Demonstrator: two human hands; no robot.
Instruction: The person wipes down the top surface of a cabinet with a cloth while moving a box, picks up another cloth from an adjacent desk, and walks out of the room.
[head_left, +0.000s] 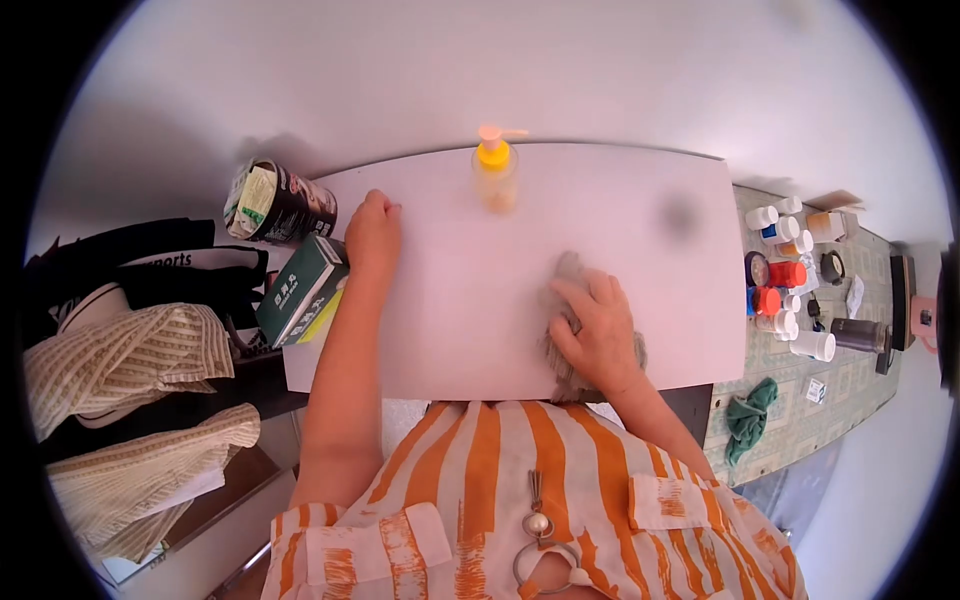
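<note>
My right hand (600,325) presses on a grey cloth (568,365) near the front edge of the white tabletop (460,330), right of the middle. Its fingers are bent over the cloth, which bunches out on both sides of them. My left hand (373,235) rests closed on the left part of the tabletop, beside a dark green box; nothing shows in its curled fingers. A clear pump bottle (495,185) with a yellow collar and a pink pump stands upright at the back of the tabletop, touched by neither hand.
At the left are a dark tub (300,208), the green box (300,290) and piled clothes (130,350). On the right, a patterned table (790,400) holds several white and red bottles, a dark flask (860,335) and a green cloth (750,420). A wall stands behind.
</note>
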